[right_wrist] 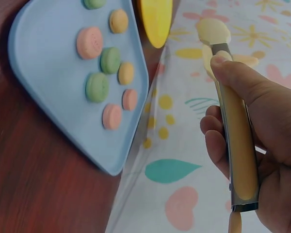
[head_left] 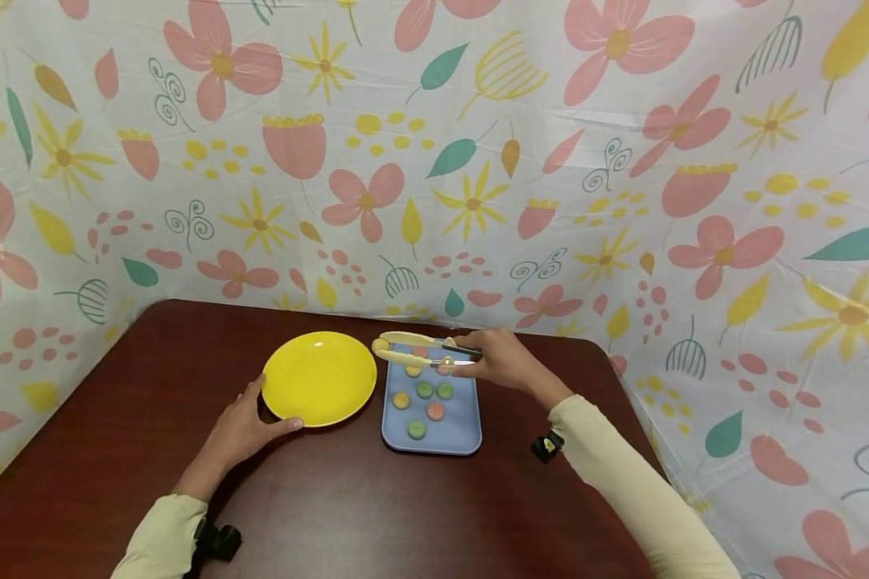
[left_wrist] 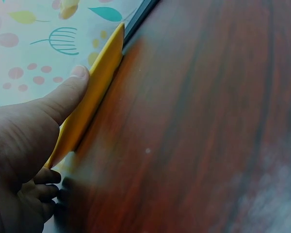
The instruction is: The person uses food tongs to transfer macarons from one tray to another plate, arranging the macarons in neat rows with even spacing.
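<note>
My right hand grips a pair of tongs with cream-coloured tips, held above the blue tray. Between the tips, near the plate's right rim in the head view, is a small yellow macaron. My left hand holds the near left rim of a round yellow plate, thumb against the edge and fingers partly hidden below. On the blue tray lie several macarons, among them a green macaron, a pink macaron and a yellow macaron.
The plate and tray stand side by side on a dark brown wooden table. A flower-printed sheet hangs behind the table and along its sides. Tongs and hand cover the tray's far part in the head view.
</note>
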Motion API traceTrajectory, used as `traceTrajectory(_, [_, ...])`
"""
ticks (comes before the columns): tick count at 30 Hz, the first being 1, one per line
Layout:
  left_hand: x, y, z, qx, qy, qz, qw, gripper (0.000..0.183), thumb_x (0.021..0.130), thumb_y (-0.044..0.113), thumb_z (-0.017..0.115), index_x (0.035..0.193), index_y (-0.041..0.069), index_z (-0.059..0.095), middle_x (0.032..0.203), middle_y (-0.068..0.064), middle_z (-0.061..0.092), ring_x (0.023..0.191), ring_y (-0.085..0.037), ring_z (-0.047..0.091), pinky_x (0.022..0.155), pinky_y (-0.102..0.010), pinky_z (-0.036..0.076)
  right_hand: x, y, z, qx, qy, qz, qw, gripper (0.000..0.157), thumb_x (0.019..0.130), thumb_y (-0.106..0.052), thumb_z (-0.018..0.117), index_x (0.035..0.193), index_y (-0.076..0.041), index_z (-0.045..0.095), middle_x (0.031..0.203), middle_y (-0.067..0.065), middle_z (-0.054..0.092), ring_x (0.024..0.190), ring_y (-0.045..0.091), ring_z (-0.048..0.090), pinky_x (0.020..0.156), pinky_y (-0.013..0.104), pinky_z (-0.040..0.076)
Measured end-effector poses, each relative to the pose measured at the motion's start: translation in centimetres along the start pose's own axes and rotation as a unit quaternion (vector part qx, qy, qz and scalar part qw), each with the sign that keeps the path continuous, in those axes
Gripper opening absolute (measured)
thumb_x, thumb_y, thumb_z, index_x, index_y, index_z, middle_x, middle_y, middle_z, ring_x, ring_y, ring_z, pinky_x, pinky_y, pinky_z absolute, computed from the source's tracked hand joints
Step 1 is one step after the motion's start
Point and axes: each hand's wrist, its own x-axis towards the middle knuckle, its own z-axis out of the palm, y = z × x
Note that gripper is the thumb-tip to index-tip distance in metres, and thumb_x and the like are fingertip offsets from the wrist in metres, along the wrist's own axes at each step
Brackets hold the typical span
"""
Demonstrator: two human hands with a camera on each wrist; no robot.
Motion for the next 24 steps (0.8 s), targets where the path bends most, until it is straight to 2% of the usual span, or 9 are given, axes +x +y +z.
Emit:
traceTrajectory(3, [0.0, -0.1, 0.0, 0.0, 0.002, 0.001, 1.0, 0.13, 0.077, 0.068, 0.078, 0.163, 0.0, 0.009, 0.159, -0.034, 0.028, 0.14, -0.057, 0.035, 0.104, -0.073, 0.039, 1.0, 0.0, 0.8, -0.006, 0.002, -0.013, 1.0, 0.058, 0.085, -0.049, 0.081, 0.131, -0.015, 0.072, 0.109, 0.003, 0.078, 0.059, 0.008, 0.053, 0.056, 0.023, 0.041])
traceTrajectory(6, [0.1, -0.2, 0.0, -0.003, 0.006, 0.005, 1.0, 0.129, 0.077, 0.067, 0.079, 0.163, 0.002, 0.01, 0.158, -0.033, 0.031, 0.139, -0.055, 0.038, 0.104, -0.072, 0.04, 1.8, 0.1, 1.6, -0.011, 0.006, -0.02, 1.0, 0.058, 0.085, -0.044, 0.083, 0.131, -0.012, 0.071, 0.118, 0.005, 0.075, 0.073, 0.013, 0.064, 0.062, 0.024, 0.046])
traceTrajectory(10, [0.2, -0.2, 0.0, -0.004, 0.001, 0.0, 1.0, 0.129, 0.077, 0.068, 0.079, 0.164, 0.003, 0.009, 0.16, -0.033, 0.029, 0.142, -0.056, 0.034, 0.106, -0.072, 0.038, 2.7, -0.1, 2.4, -0.006, 0.005, -0.022, 1.0, 0.056, 0.085, -0.036, 0.085, 0.131, -0.008, 0.071, 0.122, 0.008, 0.074, 0.077, 0.014, 0.066, 0.065, 0.026, 0.048])
traceTrajectory(17, [0.2, -0.1, 0.0, -0.003, -0.007, -0.011, 0.9999, 0.13, 0.077, 0.069, 0.078, 0.164, 0.002, 0.007, 0.161, -0.033, 0.027, 0.143, -0.057, 0.031, 0.107, -0.073, 0.035, 4.3, -0.5, 3.3, 0.001, -0.014, -0.008, 1.0, 0.059, 0.086, -0.037, 0.083, 0.135, -0.008, 0.067, 0.127, 0.011, 0.072, 0.054, 0.001, 0.055, 0.06, 0.025, 0.046])
traceTrajectory(24, [0.2, 0.0, -0.1, 0.001, -0.004, -0.011, 0.9999, 0.129, 0.077, 0.069, 0.078, 0.163, 0.001, 0.009, 0.16, -0.034, 0.027, 0.141, -0.057, 0.034, 0.107, -0.072, 0.037, 6.1, -1.5, 4.0, 0.007, -0.015, -0.036, 0.999, 0.06, 0.085, -0.036, 0.084, 0.135, -0.006, 0.067, 0.1, 0.013, 0.077, 0.038, 0.009, 0.034, 0.048, 0.023, 0.031])
